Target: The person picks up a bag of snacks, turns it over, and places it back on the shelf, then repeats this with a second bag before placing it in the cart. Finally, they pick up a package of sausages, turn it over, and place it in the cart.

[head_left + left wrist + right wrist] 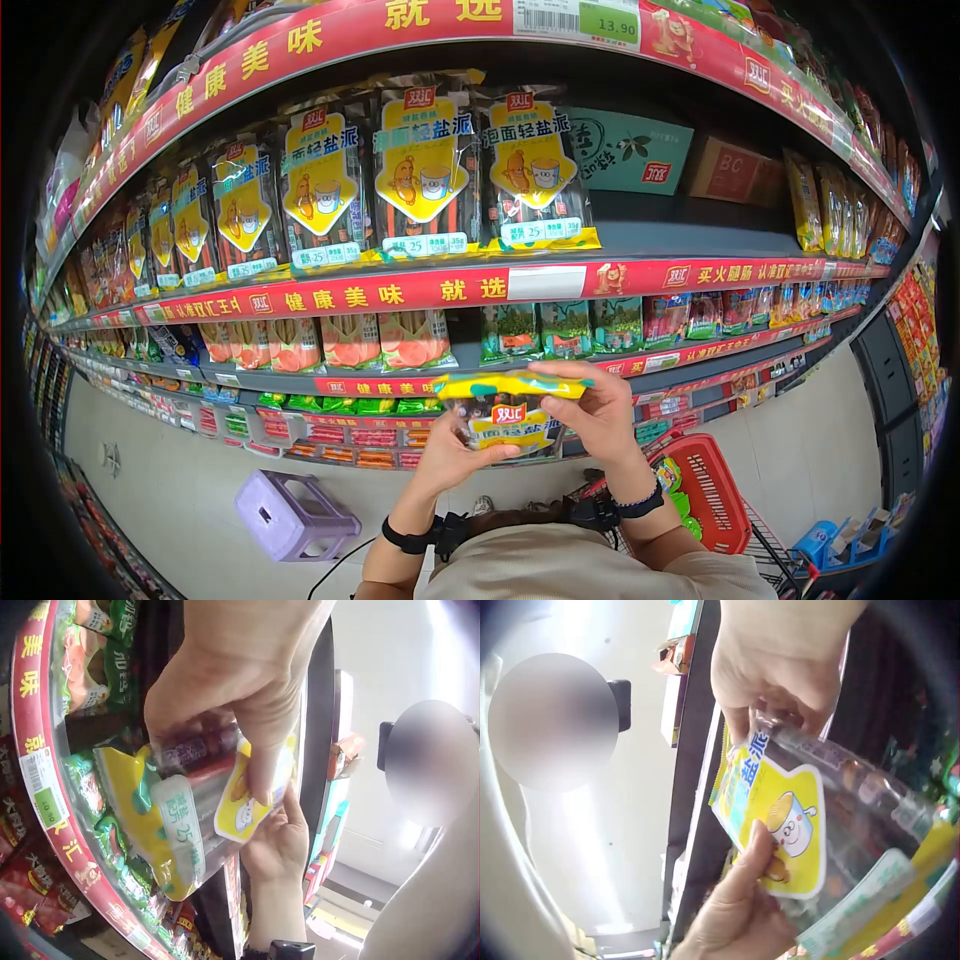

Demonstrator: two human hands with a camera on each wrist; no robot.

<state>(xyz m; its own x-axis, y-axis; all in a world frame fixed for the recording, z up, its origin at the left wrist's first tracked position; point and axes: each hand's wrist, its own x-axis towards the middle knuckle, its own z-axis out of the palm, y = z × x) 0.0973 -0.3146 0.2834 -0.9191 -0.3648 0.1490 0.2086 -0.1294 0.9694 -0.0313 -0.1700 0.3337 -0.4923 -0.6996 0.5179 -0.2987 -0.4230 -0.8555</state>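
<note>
Both hands hold a clear plastic bag of sausages with a yellow label, in front of the lower shelves. In the head view the left hand grips its left side, thumb across the front, while the right hand pinches the top right corner near the yellow upper edge. Dark sausages show through the bag in the left wrist view, where the left thumb lies on the label. The right wrist view has the right fingers curled at the bag's end, with the cartoon cup label facing out.
Similar sausage bags stand in a row on the shelf above, beside a green box. Below hang packets and red shelf strips. A purple stool stands at the left on the floor, a red basket at the right.
</note>
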